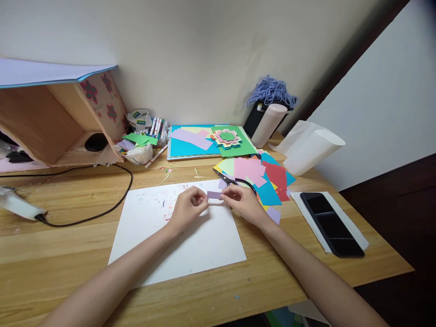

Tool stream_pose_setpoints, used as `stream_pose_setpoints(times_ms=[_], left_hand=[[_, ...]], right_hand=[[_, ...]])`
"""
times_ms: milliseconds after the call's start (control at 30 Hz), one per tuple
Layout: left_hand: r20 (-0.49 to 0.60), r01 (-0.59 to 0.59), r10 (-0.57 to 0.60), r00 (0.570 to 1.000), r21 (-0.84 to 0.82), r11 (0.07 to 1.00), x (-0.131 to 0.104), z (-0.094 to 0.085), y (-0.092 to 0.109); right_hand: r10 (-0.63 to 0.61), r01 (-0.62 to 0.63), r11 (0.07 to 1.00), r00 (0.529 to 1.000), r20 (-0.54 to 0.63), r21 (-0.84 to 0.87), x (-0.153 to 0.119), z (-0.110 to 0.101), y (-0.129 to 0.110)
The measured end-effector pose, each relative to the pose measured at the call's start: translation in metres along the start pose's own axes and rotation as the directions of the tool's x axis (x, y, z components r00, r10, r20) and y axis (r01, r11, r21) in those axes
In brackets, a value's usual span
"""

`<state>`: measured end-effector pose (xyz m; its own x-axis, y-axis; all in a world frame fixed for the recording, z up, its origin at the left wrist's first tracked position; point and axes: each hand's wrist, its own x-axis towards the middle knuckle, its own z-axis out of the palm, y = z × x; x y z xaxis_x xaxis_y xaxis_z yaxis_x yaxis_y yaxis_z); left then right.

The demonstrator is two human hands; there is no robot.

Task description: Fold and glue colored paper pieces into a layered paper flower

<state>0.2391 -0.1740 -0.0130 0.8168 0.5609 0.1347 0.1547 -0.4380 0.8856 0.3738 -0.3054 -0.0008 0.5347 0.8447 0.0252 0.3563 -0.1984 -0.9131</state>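
A small purple paper strip is stretched between my two hands, above the right part of a white sheet marked with colored specks. My left hand pinches its left end, and my right hand pinches the right end. Just behind my right hand lie black-handled scissors, their blades pointing to the back left. Colored paper scraps in pink, red, blue and yellow spread to the right of the scissors. Farther back, a layered paper flower rests on green paper.
At the back left stand an open box, a tub of scraps and markers. On the right are a paper roll and a phone. A black cable curves left of the sheet. Blue yarn tops a black holder.
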Motion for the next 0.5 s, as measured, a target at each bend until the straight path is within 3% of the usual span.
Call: stream_pose_setpoints(times_ms=[167, 300, 500], left_hand=[[-0.004, 0.039, -0.039, 0.999, -0.011, 0.999, 0.0, 0.0, -0.002], [0.105, 0.061, -0.056, 0.993, -0.052, 0.997, 0.0, -0.002, 0.004], [0.178, 0.039, -0.022, 0.984, -0.095, 0.995, 0.0, -0.003, 0.008]], right_hand=[[-0.003, 0.004, 1.0, 0.997, -0.083, 0.019, -0.001, -0.001, -0.005], [-0.043, 0.038, 0.999, 0.984, -0.175, -0.034, -0.004, 0.003, -0.007], [-0.18, 0.158, 0.977, 0.971, -0.159, -0.141, -0.011, 0.012, -0.009]])
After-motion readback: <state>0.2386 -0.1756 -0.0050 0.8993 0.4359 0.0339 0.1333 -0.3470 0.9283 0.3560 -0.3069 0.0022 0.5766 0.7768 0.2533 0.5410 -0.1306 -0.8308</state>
